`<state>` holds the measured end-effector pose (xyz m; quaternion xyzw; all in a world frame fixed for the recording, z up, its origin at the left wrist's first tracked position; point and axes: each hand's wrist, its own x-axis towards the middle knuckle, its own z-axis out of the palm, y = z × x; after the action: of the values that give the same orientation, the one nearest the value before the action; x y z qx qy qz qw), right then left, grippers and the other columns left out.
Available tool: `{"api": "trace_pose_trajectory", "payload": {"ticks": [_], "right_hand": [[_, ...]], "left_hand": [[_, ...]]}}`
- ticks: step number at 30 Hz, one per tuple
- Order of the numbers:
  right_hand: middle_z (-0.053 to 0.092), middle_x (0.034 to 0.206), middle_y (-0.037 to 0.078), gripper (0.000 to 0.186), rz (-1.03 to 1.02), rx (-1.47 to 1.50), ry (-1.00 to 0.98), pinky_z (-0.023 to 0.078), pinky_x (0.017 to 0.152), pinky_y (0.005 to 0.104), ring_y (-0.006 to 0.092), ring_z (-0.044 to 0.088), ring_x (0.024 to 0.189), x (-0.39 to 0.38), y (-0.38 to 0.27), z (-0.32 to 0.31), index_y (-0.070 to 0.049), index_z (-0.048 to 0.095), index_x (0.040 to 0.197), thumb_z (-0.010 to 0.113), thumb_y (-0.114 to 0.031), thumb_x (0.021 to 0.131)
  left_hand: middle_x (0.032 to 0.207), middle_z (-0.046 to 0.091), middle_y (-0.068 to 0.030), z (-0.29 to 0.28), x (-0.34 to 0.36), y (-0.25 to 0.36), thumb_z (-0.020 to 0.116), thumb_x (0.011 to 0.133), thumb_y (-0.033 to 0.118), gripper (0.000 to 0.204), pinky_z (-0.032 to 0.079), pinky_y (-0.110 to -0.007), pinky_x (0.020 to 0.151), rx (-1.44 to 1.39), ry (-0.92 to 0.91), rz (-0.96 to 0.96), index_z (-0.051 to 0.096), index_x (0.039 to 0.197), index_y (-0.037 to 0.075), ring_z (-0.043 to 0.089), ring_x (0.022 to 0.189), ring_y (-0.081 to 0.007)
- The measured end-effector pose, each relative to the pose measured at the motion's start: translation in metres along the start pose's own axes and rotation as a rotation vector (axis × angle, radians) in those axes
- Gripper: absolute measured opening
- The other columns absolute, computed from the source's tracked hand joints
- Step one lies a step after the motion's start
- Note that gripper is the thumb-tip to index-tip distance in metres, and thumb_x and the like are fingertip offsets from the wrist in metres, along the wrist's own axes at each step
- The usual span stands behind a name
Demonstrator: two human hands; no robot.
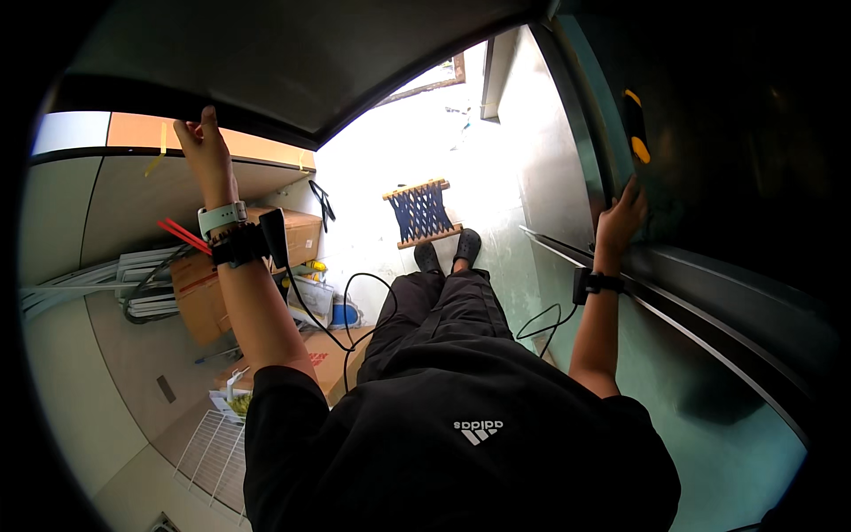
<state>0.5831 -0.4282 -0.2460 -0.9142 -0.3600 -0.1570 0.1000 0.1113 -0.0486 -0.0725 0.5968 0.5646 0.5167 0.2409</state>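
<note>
At far left, the left hand (206, 158) is gripping a dark panel (257, 66) by its edge, apparently steadying it. At right, the right hand (620, 220) is resting by a metal frame (596, 106), its grip unclear; the next move is probably calling for even support.

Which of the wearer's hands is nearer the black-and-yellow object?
The right hand: its fingertips are just below the black-and-yellow object in the picture, while the left hand is far across the view, at the edge of a dark panel.

Bright light washed out the pale floor (359, 182), where a low, dark woven stool (421, 214) stood; cardboard boxes (199, 297) and beige panels (64, 213) occupied the room's left side.
</note>
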Motion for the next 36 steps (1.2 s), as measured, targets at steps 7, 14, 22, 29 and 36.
{"api": "trace_pose_trajectory", "payload": {"ticks": [7,14,22,29,36], "right_hand": [[0.048,0.132,0.023,0.066,0.013,-0.002,-0.025,0.045,0.098,0.0461,0.0388,0.05,0.12,-0.001,0.001,0.002,-0.007,0.041,0.14,0.064,0.007,0.08],[0.048,0.133,0.023,0.065,0.011,-0.011,-0.02,0.043,0.1,0.0484,0.0393,0.049,0.121,-0.002,0.0,0.0,-0.006,0.04,0.14,0.064,0.005,0.081],[0.047,0.134,0.023,0.067,0.003,-0.006,-0.023,0.042,0.1,0.0491,0.0395,0.048,0.121,-0.003,0.007,0.003,-0.007,0.04,0.142,0.064,0.005,0.081],[0.047,0.134,0.022,0.068,0.054,-0.001,-0.033,0.041,0.101,0.0482,0.0386,0.048,0.121,-0.008,0.008,0.006,-0.009,0.04,0.142,0.064,0.005,0.08],[0.048,0.134,0.022,0.068,0.107,0.019,-0.06,0.04,0.102,0.0486,0.0389,0.048,0.121,-0.013,0.01,-0.002,-0.01,0.041,0.143,0.063,0.004,0.08]], "left_hand": [[0.081,0.041,-0.001,0.0,0.004,-0.006,0.066,0.09,0.035,0.039,0.038,-0.028,0.068,-0.009,0.005,0.011,0.039,0.092,0.007,0.04,0.076,-0.0113],[0.079,0.043,-0.0018,0.003,0.002,-0.001,0.067,0.09,0.035,0.041,0.039,-0.027,0.067,0.055,0.015,0.028,0.039,0.092,0.007,0.042,0.072,-0.012],[0.08,0.045,-0.0025,0.004,0.013,-0.02,0.069,0.088,0.036,0.043,0.042,-0.029,0.068,0.072,0.049,0.042,0.039,0.092,0.006,0.046,0.073,-0.0133],[0.084,0.042,-0.0033,0.006,0.017,-0.03,0.069,0.089,0.033,0.041,0.041,-0.029,0.069,-0.011,0.066,0.119,0.038,0.089,0.005,0.043,0.077,-0.014],[0.08,0.039,-0.0005,0.003,0.017,-0.032,0.068,0.09,0.032,0.039,0.037,-0.028,0.067,-0.009,0.057,0.124,0.038,0.084,0.007,0.038,0.075,-0.012]]}}
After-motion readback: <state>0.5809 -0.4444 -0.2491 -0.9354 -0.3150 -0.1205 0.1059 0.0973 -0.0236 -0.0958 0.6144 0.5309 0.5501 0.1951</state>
